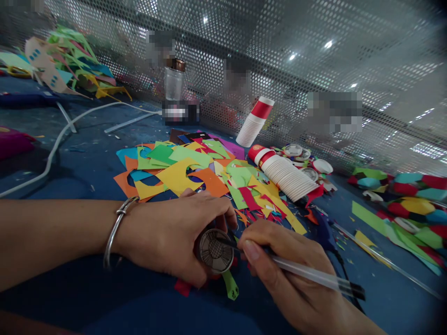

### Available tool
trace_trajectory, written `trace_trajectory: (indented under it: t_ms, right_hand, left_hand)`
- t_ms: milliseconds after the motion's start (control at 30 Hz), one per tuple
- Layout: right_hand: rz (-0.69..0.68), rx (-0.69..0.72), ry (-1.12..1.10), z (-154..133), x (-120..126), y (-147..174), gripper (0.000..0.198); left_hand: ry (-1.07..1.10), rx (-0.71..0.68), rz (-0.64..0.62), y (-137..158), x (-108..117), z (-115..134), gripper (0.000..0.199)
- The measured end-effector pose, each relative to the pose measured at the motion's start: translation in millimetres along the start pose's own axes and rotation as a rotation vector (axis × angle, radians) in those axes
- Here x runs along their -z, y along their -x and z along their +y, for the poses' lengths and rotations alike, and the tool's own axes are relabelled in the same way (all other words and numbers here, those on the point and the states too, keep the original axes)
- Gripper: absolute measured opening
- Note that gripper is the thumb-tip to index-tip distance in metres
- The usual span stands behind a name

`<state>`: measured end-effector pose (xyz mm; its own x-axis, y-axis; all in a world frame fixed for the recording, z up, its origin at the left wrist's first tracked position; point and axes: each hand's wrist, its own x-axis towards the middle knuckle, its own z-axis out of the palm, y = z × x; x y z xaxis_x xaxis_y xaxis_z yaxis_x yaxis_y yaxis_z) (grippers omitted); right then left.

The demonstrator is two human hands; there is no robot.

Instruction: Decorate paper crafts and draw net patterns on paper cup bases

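My left hand point(174, 235) curls around a small round piece point(216, 250) that looks like a cut-off paper cup bottom, patterned with dark lines on its face. From its lower edge sticks a green paper strip point(231, 287) with small drawn marks at the tip. Bits of red paper point(182, 287) show beside it, partly under my hand. Between the thumb and fingers of my right hand point(288, 270) is a pen point(309, 271) with a clear barrel and a black end cap. Its dark tip meets the patterned face.
Colored paper scraps point(181, 170) spread beyond my hands. One stack of paper cups point(288, 174) lies beside them; another cup stack point(256, 122) leans against the perforated metal screen point(286, 93). A blue glue gun point(323, 228) is at right, a white cable point(56, 144) at left.
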<state>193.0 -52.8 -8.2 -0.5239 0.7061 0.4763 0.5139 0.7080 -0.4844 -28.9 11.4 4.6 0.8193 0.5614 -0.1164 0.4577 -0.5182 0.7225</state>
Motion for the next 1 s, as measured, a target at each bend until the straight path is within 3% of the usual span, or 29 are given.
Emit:
trace_trajectory:
  t_ms: [767, 1000]
  right_hand:
    - [-0.056, 0.004, -0.126, -7.8, 2.9, 0.4, 0.016]
    - [-0.086, -0.051, -0.104, -6.3, 5.4, 2.8, 0.018]
  left_hand:
    - [-0.028, -0.025, 0.022, -0.4, -3.0, -3.2, 0.054]
    - [-0.033, -0.037, 0.034, -0.6, -2.3, -3.6, 0.055]
